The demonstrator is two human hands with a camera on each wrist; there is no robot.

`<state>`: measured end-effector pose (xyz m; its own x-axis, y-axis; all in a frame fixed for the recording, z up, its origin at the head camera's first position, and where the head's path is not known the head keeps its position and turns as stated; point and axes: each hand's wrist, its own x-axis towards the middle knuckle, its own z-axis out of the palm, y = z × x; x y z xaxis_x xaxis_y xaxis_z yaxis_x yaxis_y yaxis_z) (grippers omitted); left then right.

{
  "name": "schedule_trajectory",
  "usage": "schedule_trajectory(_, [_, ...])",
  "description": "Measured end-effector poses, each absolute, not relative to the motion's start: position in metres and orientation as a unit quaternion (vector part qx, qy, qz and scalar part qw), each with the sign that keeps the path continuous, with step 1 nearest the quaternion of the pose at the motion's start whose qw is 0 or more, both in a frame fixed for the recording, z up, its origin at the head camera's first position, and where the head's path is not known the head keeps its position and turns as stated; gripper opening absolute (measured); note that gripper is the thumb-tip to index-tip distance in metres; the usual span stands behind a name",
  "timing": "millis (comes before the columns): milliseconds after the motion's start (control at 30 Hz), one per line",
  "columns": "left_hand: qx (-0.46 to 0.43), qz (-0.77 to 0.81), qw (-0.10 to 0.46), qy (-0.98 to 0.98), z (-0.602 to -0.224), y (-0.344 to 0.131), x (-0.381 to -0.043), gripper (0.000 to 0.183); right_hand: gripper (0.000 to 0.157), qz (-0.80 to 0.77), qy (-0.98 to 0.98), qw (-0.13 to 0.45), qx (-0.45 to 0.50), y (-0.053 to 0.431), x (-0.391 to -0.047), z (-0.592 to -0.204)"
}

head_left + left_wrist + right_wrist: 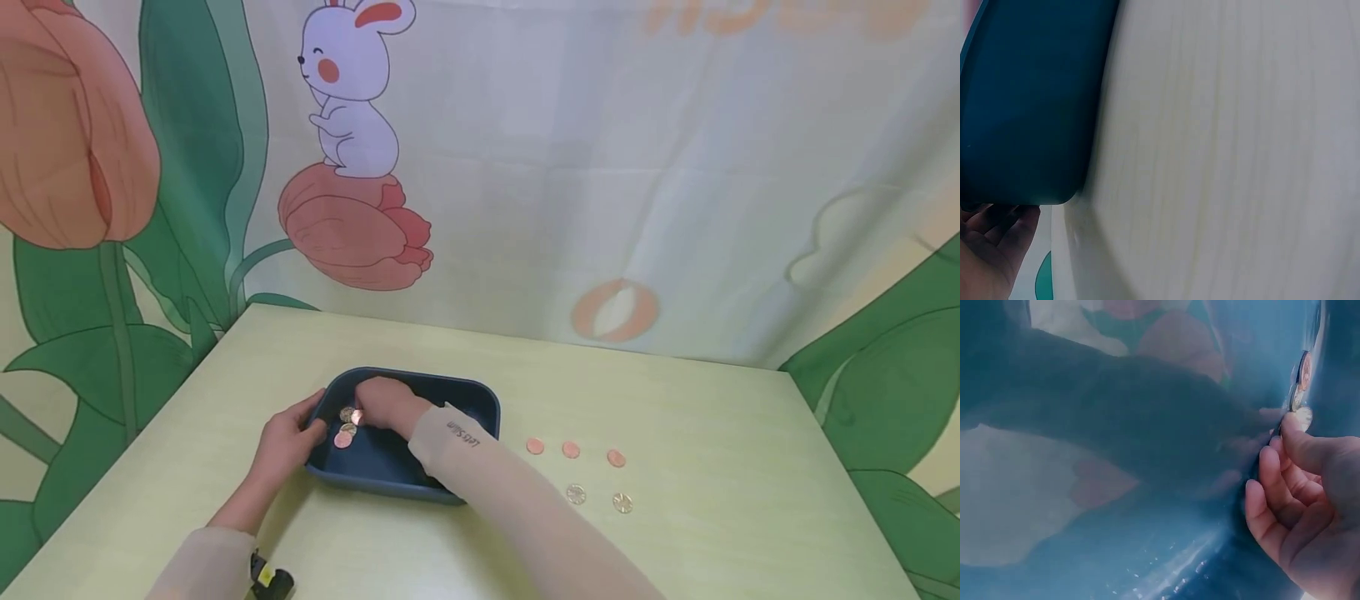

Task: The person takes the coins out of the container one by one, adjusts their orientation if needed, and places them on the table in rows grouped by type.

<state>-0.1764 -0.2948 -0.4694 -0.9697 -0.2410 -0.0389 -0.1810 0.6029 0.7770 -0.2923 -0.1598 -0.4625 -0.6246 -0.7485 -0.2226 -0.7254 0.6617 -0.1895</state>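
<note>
A dark blue rectangular box (390, 487), with rounded corners, sits tilted toward its left end on the table. My left hand (283, 440) grips that left end, thumb over the rim and fingers on the outer wall; the left wrist view shows the fingers (1019, 228) against the box's end. Inside the box, several coins (345, 435), copper and pale gold, gather at the left. My right hand (386, 402) reaches in among them, its thumb and curled fingers pinching a coin (1303, 417) near the wall. More coins (1304, 370) stand along the wall beside the thumb.
On the table (720, 467), right of the box, lies a row of three copper coins (571, 450). Two pale gold coins (576, 494) lie in front of that row. A printed curtain (525, 208) hangs behind the table's far edge. The right forearm crosses the box's rim.
</note>
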Motion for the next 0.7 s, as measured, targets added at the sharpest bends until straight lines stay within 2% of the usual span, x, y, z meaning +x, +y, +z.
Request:
schedule_trajectory(67, [0.117, -0.435, 0.034, -0.892, -0.4697, -0.2944, -0.1762, 0.057, 0.01, -0.029, 0.899, 0.134, -0.417, -0.1595, -0.2912, -0.4621])
schedule_trajectory(200, [0.119, -0.446, 0.033, -0.886, -0.47, -0.2934, -0.1749, 0.057, 0.017, -0.028, 0.89, 0.131, -0.435, -0.1576, -0.2896, -0.4624])
schedule_trajectory(367, [0.127, -0.456, 0.03, -0.88, -0.4691, -0.2936, -0.1743, 0.058, 0.015, -0.057, 0.882, 0.138, -0.446, -0.157, -0.2913, -0.4613])
schedule_trajectory(700, [0.13, -0.456, 0.036, -0.88, -0.4691, -0.2929, -0.1758, 0.059, 0.011, -0.174, 0.869, 0.201, -0.417, -0.1503, -0.2995, -0.4596])
